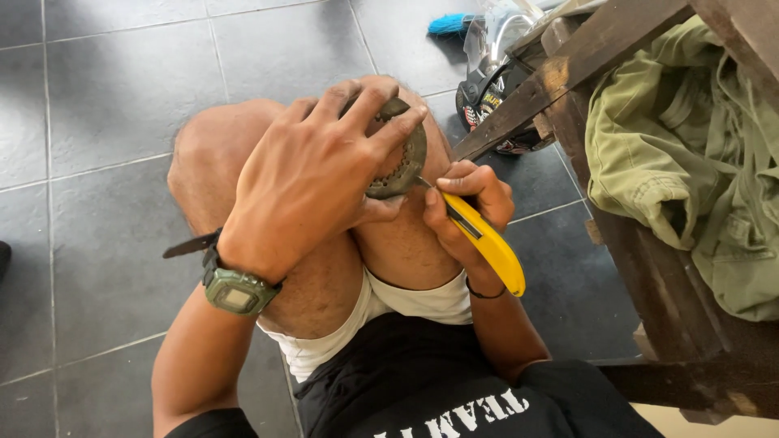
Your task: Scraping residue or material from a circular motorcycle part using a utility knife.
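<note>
The left hand (312,174) clamps a round toothed metal disc (403,162) against the raised knee (406,235); its fingers hide most of the disc; the right hand (466,207) grips a yellow utility knife (487,242) — blade tip touching the disc's edge; nearby, a wooden bench (649,268), green cloth (690,154) — a helmet (491,73) behind.

Grey tiled floor (114,89) in daylight — a dark wooden bench (649,268) at right.
</note>
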